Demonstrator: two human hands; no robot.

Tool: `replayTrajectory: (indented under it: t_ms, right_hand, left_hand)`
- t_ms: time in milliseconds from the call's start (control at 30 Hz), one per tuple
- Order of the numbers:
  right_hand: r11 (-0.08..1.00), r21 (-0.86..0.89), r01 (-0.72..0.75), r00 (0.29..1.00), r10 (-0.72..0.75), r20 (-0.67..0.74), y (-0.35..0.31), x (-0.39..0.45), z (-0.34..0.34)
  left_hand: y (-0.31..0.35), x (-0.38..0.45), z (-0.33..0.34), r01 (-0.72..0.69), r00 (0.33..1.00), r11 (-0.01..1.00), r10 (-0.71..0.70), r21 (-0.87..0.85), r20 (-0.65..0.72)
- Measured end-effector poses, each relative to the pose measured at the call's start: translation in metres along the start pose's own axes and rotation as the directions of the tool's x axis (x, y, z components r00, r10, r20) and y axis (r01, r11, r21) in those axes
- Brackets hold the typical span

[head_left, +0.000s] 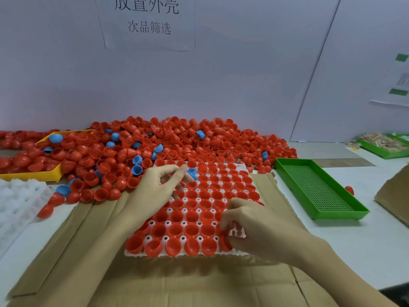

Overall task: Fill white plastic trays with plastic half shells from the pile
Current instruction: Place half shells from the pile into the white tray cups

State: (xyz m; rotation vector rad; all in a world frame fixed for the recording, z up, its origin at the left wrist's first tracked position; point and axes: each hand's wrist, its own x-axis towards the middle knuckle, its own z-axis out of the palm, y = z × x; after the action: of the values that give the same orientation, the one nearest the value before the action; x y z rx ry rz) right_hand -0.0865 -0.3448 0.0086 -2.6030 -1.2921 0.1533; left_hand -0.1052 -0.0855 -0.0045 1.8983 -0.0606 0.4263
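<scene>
A white plastic tray lies on cardboard in front of me, nearly every cup holding a red half shell. Behind it spreads a big pile of red half shells with a few blue ones mixed in. My left hand hovers over the tray's far left part, index finger and thumb pinching a blue half shell. My right hand rests at the tray's near right corner, fingers curled on a red half shell there.
A yellow tray sits half buried in shells at the left. Empty white trays are stacked at the near left. A green perforated tray lies to the right, with one loose red shell and a cardboard box beyond it.
</scene>
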Motion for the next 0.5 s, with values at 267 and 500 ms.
replayTrajectory:
  t_ms: [267,500]
  right_hand:
    - [0.998,-0.055,0.017,0.982,-0.006,0.187,-0.008,0.015,-0.033]
    - [0.996,0.037,-0.087,0.994,0.084,0.071,0.048,0.09,-0.086]
  left_hand:
    - [0.0,0.003,-0.003,-0.001,1.0,1.0,0.0,-0.028,-0.019]
    - [-0.01,0.008,-0.012,-0.005,0.998,1.0,0.007,0.019,-0.063]
